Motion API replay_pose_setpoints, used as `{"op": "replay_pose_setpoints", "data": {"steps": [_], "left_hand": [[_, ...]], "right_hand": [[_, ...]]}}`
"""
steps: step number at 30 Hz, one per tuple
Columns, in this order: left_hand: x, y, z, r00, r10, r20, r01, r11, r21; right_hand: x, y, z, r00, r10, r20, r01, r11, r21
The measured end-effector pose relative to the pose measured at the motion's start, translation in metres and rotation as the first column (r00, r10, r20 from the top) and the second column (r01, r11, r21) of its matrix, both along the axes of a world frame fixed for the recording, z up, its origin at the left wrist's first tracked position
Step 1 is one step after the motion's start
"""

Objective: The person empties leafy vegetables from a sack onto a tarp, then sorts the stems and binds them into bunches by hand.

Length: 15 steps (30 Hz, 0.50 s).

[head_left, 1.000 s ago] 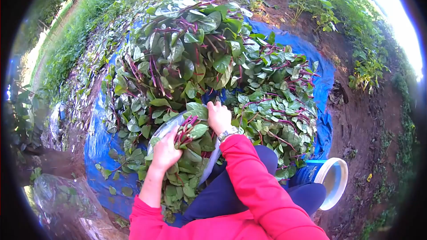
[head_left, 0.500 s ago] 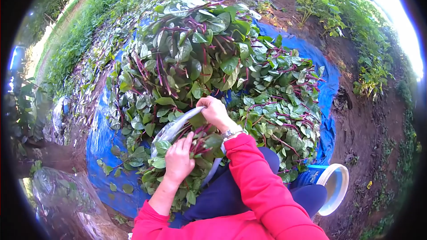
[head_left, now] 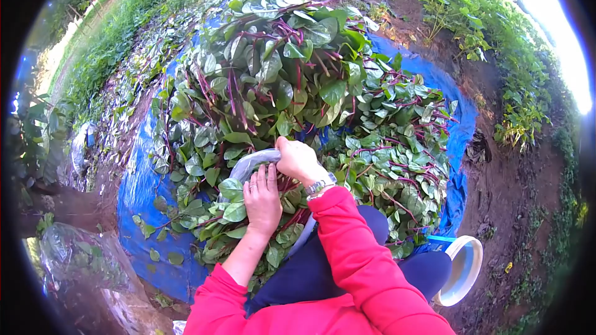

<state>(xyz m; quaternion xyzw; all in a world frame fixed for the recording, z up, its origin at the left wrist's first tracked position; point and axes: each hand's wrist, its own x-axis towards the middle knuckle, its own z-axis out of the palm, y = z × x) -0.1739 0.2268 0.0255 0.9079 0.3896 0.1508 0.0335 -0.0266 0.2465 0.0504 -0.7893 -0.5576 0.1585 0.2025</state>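
A clear plastic bag (head_left: pixel 256 160) with a folded rim lies in front of my knees, holding leafy greens with purple stems that look like Malabar spinach (head_left: pixel 234 212). My right hand (head_left: pixel 299 162), wearing a metal watch, is closed on the far edge of the bag. Beside it, my left hand (head_left: pixel 262 203) lies over the greens with its fingers stretched forward, fingertips by the bag's rim. Part of the bag is hidden under my hands and the leaves. Just beyond rises a large heap of the same greens (head_left: pixel 273 68).
A blue tarp (head_left: pixel 158 263) lies under the greens, loose leaves scattered on it. More cut stems (head_left: pixel 397 161) spread to the right. A white-rimmed bucket (head_left: pixel 467 271) lies tipped by my knee. Clear plastic (head_left: pixel 87 267) sits at lower left. Bare soil and plants surround the tarp.
My left hand has moved forward and slightly right, up to the bag's rim. The rim now curves over closer to my fingers. My right hand keeps its grip on the edge.
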Motion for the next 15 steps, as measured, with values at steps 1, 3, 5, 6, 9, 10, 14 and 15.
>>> {"op": "replay_pose_setpoints", "data": {"steps": [1,3,5,6,9,10,14,15], "left_hand": [[0.000,-0.002,0.000,1.000,-0.002,-0.004,0.002,1.000,-0.001],[0.000,-0.002,0.003,1.000,0.014,0.005,-0.014,1.000,0.028],[0.001,0.014,0.004,0.989,-0.023,0.146,0.008,0.995,0.100],[0.003,0.030,0.000,0.984,-0.022,0.176,0.033,0.998,-0.059],[0.016,0.067,-0.014,0.964,-0.015,0.267,0.081,0.968,-0.238],[0.019,0.071,-0.022,0.968,-0.009,0.249,0.074,0.965,-0.253],[0.023,0.060,-0.013,0.992,0.054,-0.115,-0.092,0.927,-0.363],[0.023,0.054,-0.019,0.988,0.072,-0.135,-0.115,0.933,-0.341]], "right_hand": [[-0.001,0.002,0.002,0.998,0.016,-0.053,-0.018,1.000,-0.023],[0.002,0.006,0.016,0.985,0.040,-0.170,-0.046,0.998,-0.033],[0.008,0.005,0.027,0.939,0.093,-0.331,-0.108,0.994,-0.028],[0.006,0.002,0.033,0.933,0.111,-0.343,-0.138,0.989,-0.055],[-0.001,0.000,0.037,0.942,0.128,-0.311,-0.161,0.983,-0.083],[-0.003,0.001,0.042,0.954,0.123,-0.272,-0.149,0.986,-0.077],[-0.042,0.002,0.054,0.968,0.161,0.192,-0.205,0.950,0.236],[-0.058,0.013,0.031,0.941,0.127,0.314,-0.233,0.916,0.328]]}}
